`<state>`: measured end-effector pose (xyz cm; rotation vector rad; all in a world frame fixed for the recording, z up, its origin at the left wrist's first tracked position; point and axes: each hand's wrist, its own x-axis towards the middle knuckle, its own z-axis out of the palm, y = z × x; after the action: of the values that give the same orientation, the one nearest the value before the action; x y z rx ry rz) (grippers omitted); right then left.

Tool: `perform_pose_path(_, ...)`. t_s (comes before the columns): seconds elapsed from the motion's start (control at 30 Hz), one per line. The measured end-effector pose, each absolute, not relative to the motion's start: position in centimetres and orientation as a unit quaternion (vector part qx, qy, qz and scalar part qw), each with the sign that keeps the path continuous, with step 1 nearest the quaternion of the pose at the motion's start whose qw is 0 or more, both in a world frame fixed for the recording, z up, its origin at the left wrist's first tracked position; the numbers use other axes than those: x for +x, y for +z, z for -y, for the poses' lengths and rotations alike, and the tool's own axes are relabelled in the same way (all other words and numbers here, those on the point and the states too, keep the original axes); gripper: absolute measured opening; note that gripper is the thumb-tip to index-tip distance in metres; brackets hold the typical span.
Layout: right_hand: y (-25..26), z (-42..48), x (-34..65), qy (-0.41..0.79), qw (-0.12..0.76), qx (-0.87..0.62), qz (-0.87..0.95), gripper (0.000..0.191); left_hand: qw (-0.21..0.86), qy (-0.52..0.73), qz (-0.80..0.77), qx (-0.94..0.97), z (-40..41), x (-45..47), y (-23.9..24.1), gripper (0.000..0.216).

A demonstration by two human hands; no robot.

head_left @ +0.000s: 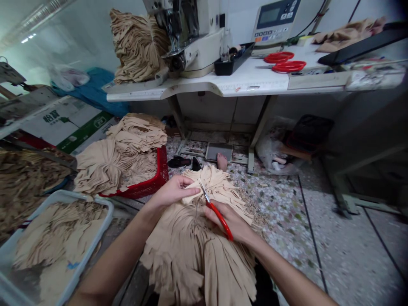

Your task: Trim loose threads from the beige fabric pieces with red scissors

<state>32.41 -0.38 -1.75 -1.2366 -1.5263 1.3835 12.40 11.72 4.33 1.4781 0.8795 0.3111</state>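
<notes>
A large bundle of beige fabric pieces (178,246) lies across my lap, gathered in at its middle. My right hand (231,219) is closed round the red handles of a pair of scissors (219,219). The metal blades point up and to the left, at the fabric near the bundle's gathered middle. Just left of the blade tips, my left hand (177,190) pinches a fold of the beige fabric between thumb and fingers. Whether the blades are around any fabric or thread is too small to tell.
A sewing machine (197,46) stands on a white table (255,87) ahead, with red-handled scissors (288,66) and a fabric stack (137,46). At left are a fabric-filled red basket (162,165) and a pale plastic tub (106,212). A bare foot (222,161) rests on the pedal (210,151).
</notes>
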Motion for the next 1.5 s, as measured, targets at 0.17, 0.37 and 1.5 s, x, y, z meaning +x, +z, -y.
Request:
perform_pose_path(0.17, -2.7, -1.1, 32.0, 0.543, 0.376, -0.501, 0.559, 0.049, 0.608, 0.132, -0.385, 0.681, -11.0, 12.2, 5.5, 0.034)
perform_pose_path(0.37, -3.0, -0.8, 33.0, 0.653, 0.42, -0.476, 0.413, 0.052, 0.572, -0.005, -0.364, 0.735, -10.9, 7.5, 4.6, 0.04)
perform_pose_path(1.5, -5.7, -2.6, 41.8, 0.4, 0.514, -0.631, 0.423, 0.045, 0.526, -0.032, -0.325, 0.785, -15.9, 10.2, 1.5, 0.033)
